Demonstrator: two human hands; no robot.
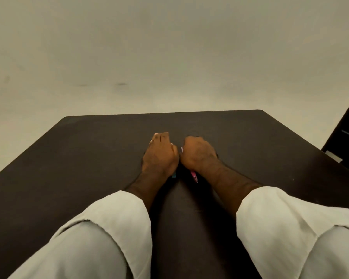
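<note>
Both my hands rest side by side on a dark brown table (89, 158), knuckles facing away from me. My left hand (159, 156) is curled, and a small teal object (174, 175) shows under its heel. My right hand (198, 154) is curled round a pink pen-like object (194, 176), whose end pokes out below the wrist; a bit of pink also shows near the thumb. What the left hand holds is mostly hidden. Pale rolled-up sleeves cover both forearms.
The table's far edge (161, 113) runs across the middle of the view, with a plain pale floor (169, 57) beyond. A dark piece of furniture (345, 135) stands at the right edge.
</note>
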